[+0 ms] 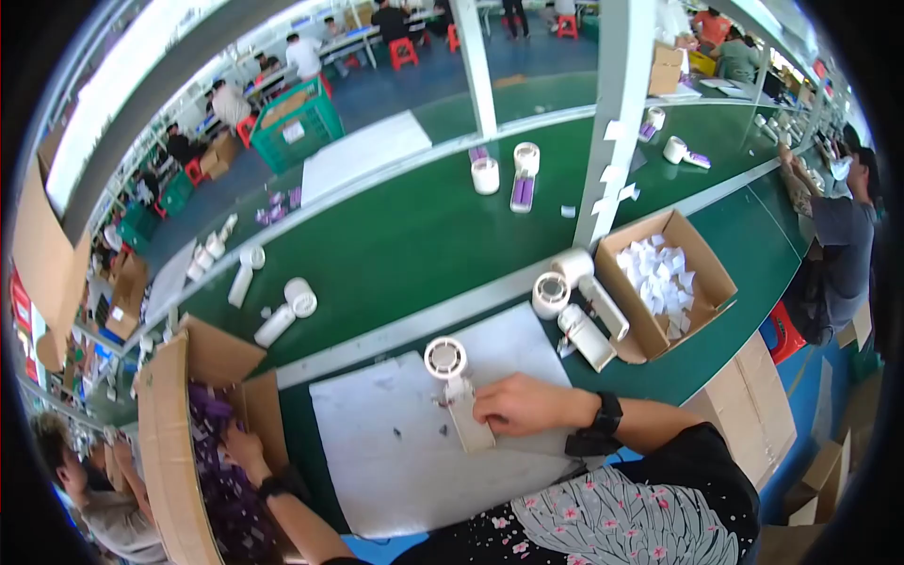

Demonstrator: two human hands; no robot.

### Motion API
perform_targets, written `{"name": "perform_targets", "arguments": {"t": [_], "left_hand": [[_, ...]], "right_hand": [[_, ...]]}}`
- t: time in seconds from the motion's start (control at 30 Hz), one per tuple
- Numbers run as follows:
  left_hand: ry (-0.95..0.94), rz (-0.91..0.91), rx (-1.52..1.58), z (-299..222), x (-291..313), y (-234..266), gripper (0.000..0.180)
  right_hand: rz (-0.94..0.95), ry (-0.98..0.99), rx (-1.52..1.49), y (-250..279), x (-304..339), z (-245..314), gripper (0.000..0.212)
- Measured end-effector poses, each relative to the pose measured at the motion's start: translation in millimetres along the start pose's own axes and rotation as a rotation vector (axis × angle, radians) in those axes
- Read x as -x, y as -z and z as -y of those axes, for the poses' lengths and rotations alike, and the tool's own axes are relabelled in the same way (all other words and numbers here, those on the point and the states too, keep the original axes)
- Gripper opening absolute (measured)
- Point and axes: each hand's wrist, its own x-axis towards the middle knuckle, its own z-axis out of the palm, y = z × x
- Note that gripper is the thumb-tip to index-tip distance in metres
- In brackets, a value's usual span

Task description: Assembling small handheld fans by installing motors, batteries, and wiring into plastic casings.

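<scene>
On the white work mat [367, 471] lies a white handheld fan [468, 419], its round head pointing away from me and its handle toward me. My right hand [527, 405] is closed, with curled fingers pressed on the right side of that handle. My left hand [247, 454] reaches into a tall cardboard box [169, 443] at the left. Purple battery packs [212, 414] with white bits fill this box, and my left fingertips sink among them, so their grip is hidden. Small dark bits [443, 430] lie beside the handle.
White fans [589, 339] stand against a cardboard box of white paper slips [659, 282] at right. Beyond a metal rail, more fans [485, 176] rest on the green belt. A white post [617, 122] rises behind the box. Co-workers [838, 245] sit at both sides.
</scene>
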Motion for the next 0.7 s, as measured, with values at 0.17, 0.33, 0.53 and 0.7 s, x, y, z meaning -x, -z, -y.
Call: {"name": "perform_targets", "arguments": {"t": [0.17, 0.33, 0.53, 0.7], "left_hand": [[-0.027, -0.147, 0.158, 11, -5, -9, 0.045], [-0.062, -0.263, 0.315, 7, -7, -5, 0.044], [-0.120, -0.271, 0.359, 8, -10, -3, 0.042], [-0.155, -0.280, 0.330, 1, -8, 4, 0.041]], "right_hand": [[-0.109, 0.111, -0.118, 6, 0, -4, 0.013], [-0.120, 0.047, -0.318, 6, 1, 10, 0.011], [0.143, 0.066, -0.157, -3, -4, 5, 0.008], [0.165, 0.026, -0.094, -1, -1, 4, 0.009]]}}
